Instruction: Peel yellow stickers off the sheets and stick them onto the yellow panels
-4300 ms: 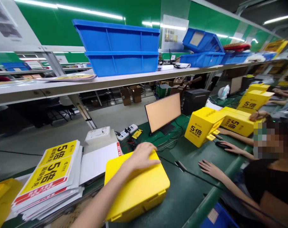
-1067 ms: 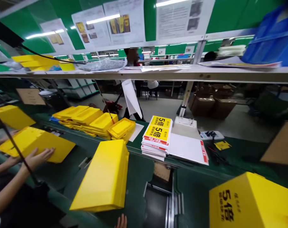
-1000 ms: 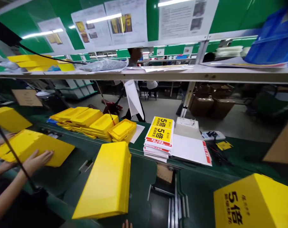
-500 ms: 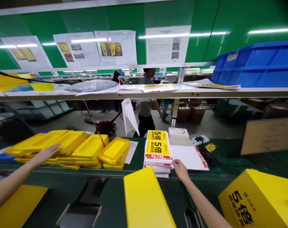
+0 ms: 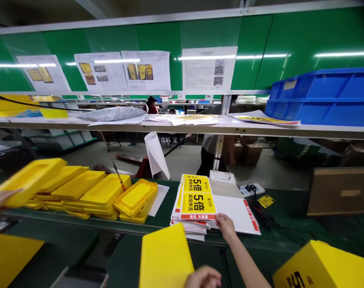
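Note:
My right hand pinches the lower right edge of the top sticker sheet, yellow with black print and a red strip. That sheet lies on a pile of similar sheets. At the bottom edge, my left hand overlaps the lower right side of a plain yellow box. Blur and the frame edge hide much of this hand, so its grip is unclear. To the right of the pile lies a white backing sheet with a red strip.
Another person's hand holds a yellow tray at the left. Several stacked yellow trays line the bench. A printed yellow box stands lower right. Overhead runs a shelf with blue bins. Someone is behind it.
My left hand has come into view at the bottom beside the yellow box. The top sticker sheet has shifted at my right hand. The other person's hand has lifted a tray leftward.

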The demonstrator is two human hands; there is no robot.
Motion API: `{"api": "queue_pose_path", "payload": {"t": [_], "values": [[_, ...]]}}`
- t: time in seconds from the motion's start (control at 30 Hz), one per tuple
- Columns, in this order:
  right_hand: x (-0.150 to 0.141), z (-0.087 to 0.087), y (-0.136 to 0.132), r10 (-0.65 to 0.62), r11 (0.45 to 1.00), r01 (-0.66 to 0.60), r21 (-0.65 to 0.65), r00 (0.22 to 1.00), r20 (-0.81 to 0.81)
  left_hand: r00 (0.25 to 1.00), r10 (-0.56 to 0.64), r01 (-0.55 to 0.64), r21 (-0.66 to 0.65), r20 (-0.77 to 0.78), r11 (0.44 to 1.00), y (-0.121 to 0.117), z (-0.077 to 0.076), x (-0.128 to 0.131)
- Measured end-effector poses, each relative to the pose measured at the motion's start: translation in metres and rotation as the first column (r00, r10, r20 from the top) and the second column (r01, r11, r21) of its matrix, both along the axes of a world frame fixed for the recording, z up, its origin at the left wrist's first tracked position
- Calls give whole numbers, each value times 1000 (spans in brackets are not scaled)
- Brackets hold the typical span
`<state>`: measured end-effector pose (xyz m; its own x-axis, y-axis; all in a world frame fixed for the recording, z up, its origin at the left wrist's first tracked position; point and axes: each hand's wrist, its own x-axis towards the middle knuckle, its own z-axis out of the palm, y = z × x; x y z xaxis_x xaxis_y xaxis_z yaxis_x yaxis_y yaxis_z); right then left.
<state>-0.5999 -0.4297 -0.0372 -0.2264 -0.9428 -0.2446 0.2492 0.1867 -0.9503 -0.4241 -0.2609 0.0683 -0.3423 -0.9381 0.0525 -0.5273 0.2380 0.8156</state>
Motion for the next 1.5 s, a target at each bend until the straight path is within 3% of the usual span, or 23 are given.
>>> {"api": "queue_pose_path", "payload": {"t": [0.2,0.3,0.53,0.67,0.77,0.83,0.9,0.97,1.03,1.1,1.17,1.23,1.3,1.4,1.43,1.5], "values": [[-10,27,25,219,975,-210,-67,952,214,965,246,-261,-211,-95,942,-105,-17,-57],[-14,31,23,226,974,-213,-80,947,230,966,256,-259,-212,-43,942,-139,-23,-65],[-23,33,13,269,962,-253,-101,941,205,989,145,-143,-195,-5,970,-140,-20,-60],[-21,28,9,245,969,-231,-89,946,214,962,253,-266,-141,-107,954,-149,-19,-64],[-23,12,3,177,984,-173,-39,944,280,836,470,-495,-21,-283,868,-172,-9,-49],[-28,-1,-2,121,991,-134,21,944,306,656,629,-644,125,-418,754,-188,5,-22],[-35,-14,-7,85,990,-114,79,950,299,427,727,-725,277,-537,631,-193,24,17],[-41,-24,-12,74,987,-109,118,961,267,205,752,-759,383,-626,526,-182,46,60],[-45,-27,-19,77,985,-108,137,974,213,3,719,-788,441,-695,429,-152,68,99],[-48,-24,-26,85,985,-104,140,987,138,-150,636,-825,451,-757,342,-110,86,125],[-48,-13,-33,106,985,-110,131,994,42,-235,520,-864,422,-821,274,-63,98,137],[-44,6,-31,131,986,-121,114,988,-84,-246,401,-900,362,-882,242,-21,102,134],[-31,32,-12,130,990,-117,73,967,-221,-204,325,-921,293,-923,255,11,101,119],[11,79,55,207,967,-248,-58,898,-388,-166,346,-908,279,-924,311,42,93,82],[29,95,83,356,881,-459,-112,802,-480,-175,375,-893,307,-910,330,49,90,69],[64,121,139,504,654,-732,-190,609,-612,-185,430,-850,363,-884,381,63,84,43]]}}
